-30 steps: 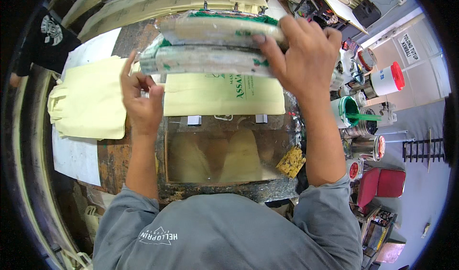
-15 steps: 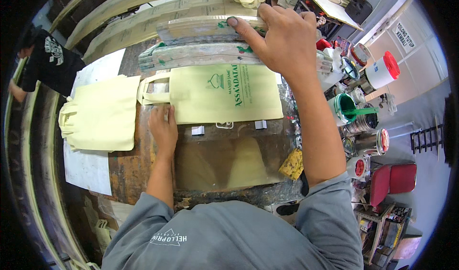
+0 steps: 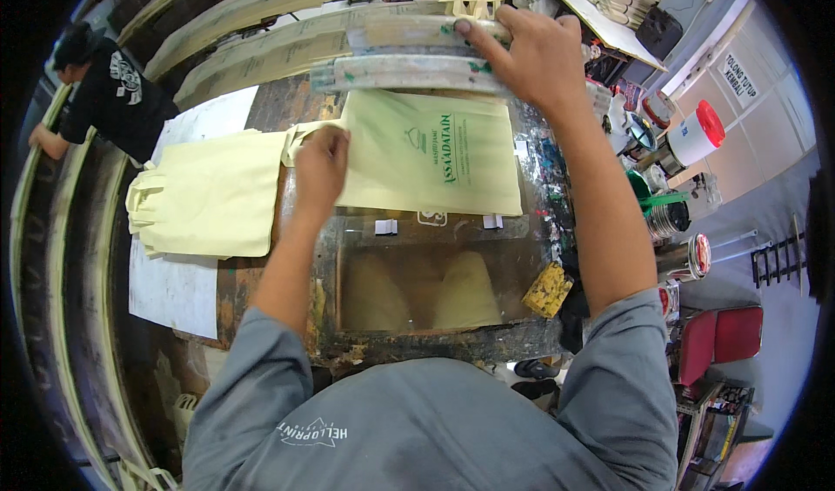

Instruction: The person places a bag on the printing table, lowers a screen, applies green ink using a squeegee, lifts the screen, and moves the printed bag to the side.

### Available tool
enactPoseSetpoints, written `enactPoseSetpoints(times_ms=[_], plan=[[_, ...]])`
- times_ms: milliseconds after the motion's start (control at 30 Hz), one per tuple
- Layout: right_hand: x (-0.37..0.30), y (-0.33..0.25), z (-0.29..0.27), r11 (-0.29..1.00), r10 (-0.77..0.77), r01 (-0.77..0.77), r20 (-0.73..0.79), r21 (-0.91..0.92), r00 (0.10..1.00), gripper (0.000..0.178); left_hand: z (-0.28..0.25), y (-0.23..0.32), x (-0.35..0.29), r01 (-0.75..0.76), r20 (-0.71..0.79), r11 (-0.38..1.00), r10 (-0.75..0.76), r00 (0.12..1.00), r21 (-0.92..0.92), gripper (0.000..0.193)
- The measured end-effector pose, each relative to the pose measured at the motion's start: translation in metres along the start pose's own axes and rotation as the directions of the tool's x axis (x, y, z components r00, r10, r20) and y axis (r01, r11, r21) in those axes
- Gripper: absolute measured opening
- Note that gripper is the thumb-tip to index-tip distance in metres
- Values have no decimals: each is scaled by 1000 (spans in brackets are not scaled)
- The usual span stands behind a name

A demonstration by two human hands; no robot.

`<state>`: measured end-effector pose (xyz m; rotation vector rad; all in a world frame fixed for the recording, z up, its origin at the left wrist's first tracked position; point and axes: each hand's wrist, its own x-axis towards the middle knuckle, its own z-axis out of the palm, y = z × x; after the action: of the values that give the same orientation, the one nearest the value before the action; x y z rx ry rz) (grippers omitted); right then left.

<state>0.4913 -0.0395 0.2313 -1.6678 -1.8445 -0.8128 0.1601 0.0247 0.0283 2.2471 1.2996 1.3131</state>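
Note:
My right hand [image 3: 544,60] grips the near rail of a raised screen-printing frame [image 3: 404,73], wrapped in clear tape with green ink smears. Below it lies a pale yellow tote bag [image 3: 387,156] with a green print on its right part. With closed fingers, my left hand [image 3: 320,167] pinches this bag at its upper left, by the handles. The bag's left side is lifted a little off the board. Left of that hand sits a stack of plain pale yellow tote bags [image 3: 213,200], handles pointing left.
A yellow sponge [image 3: 548,289] lies at the worktable's [image 3: 261,278] right. Beyond it stand ink tubs, including a white tub with a red lid [image 3: 696,134]. Long racks [image 3: 287,17] of bags run behind and to the left. A person in black [image 3: 122,95] works at the left rack.
My left hand has moved up from the bag's lower left corner and now lifts its handle end. The bag has tilted slightly. The person at left has come further into view.

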Motion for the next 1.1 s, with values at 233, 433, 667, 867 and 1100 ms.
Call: enactPoseSetpoints(times_ms=[233,433,667,867,1100], plan=[[-1,-1,2,1000,-3,6,-82,29,997,71,-159,-127,64,335,-47,932,-331,942,139,28],[23,9,2,999,35,-35,22,1,999,75,-26,13,-31,39,440,955,-173,881,296,95],[39,11,-10,992,41,-49,66,119,997,79,138,100,-117,-367,704,924,189,685,109,117],[41,15,-9,985,94,-125,240,117,966,78,135,101,-128,-417,674,906,262,691,75,120],[20,6,4,998,25,-22,55,-53,998,64,58,112,-49,187,300,952,-109,948,-242,118]])
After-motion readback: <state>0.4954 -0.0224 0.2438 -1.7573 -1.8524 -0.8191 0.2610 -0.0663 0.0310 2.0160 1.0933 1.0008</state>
